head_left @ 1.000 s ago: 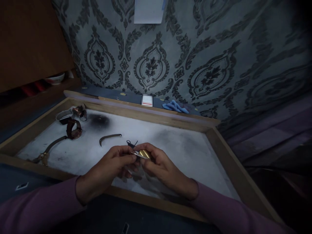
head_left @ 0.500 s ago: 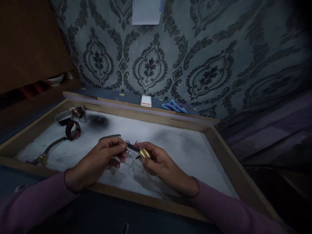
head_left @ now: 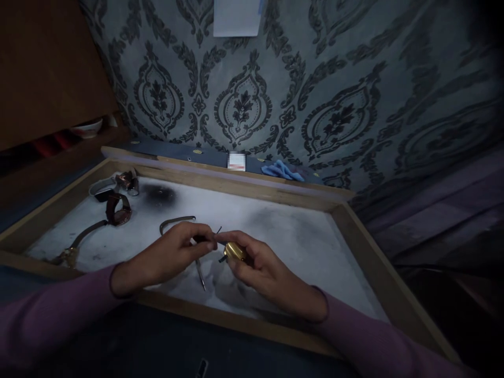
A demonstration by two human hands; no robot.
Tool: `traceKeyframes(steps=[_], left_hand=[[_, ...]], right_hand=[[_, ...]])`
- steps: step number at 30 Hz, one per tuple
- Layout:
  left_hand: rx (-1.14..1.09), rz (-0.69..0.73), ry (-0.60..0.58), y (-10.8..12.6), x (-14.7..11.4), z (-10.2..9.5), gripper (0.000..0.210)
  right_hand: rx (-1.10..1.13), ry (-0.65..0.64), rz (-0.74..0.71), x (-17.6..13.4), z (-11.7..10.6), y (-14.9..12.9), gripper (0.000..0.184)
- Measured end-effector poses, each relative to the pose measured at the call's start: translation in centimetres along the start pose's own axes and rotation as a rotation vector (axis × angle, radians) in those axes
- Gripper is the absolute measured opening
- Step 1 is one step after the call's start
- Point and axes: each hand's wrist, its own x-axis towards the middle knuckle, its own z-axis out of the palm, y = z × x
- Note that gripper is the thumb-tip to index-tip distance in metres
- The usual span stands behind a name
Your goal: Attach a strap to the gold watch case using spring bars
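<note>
A gold watch (head_left: pixel 234 252) is gripped between the thumb and fingers of my right hand (head_left: pixel 262 268), with a short dark piece poking out at its lower left. My left hand (head_left: pixel 181 249) is closed close beside it, thumb and forefinger pinched near the watch's edge. From beneath the left fingers a slim pointed metal tool (head_left: pixel 201 276) sticks out, tip downward. A thin dark piece (head_left: pixel 219 229) shows just past the left fingertips; what it belongs to is hidden. Behind the left hand lies a dark curved strap (head_left: pixel 177 218).
A wooden-framed tray (head_left: pixel 244 185) with a white floor surrounds the work. On its left lie a watch with a brown strap (head_left: pixel 118 210), a gold-toned watch with a long band (head_left: pixel 71 255) and several others. Behind the rim are a blue cloth (head_left: pixel 282 170) and a small white box (head_left: pixel 237 161).
The metal tool has swung from pointing at the gold watch to pointing down below my left hand. My left fingertips have come right and closer to the watch, which my right hand still holds.
</note>
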Motion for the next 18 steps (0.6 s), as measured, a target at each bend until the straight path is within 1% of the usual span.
traceKeyframes(steps=[2, 4, 7, 10, 12, 15, 18], left_hand=[[-0.195, -0.090, -0.067, 0.2, 0.1, 0.4, 0.024], [-0.360, -0.202, -0.097, 0.3, 0.0, 0.8, 0.027], [-0.490, -0.298, -0.111, 0.6, -0.1, 1.4, 0.032], [-0.526, -0.338, -0.127, 0.9, -0.2, 1.7, 0.038], [-0.528, -0.358, -0.138, 1.0, -0.1, 1.7, 0.040], [-0.532, -0.371, -0.142, 1.0, 0.0, 1.7, 0.039], [-0.529, -0.384, -0.154, 0.8, 0.1, 1.8, 0.034]], right_hand=[[-0.017, -0.006, -0.021, 0.0, 0.0, -0.1, 0.030], [-0.021, -0.018, -0.029, 0.0, 0.1, -0.3, 0.032], [-0.048, -0.038, -0.018, -0.1, 0.0, -0.3, 0.039], [-0.117, -0.033, 0.015, -0.1, 0.0, -0.1, 0.047], [-0.148, -0.033, 0.013, -0.1, -0.1, 0.1, 0.050], [-0.157, -0.053, -0.006, -0.1, -0.1, 0.4, 0.052], [-0.166, -0.070, 0.008, -0.1, -0.1, 0.6, 0.052]])
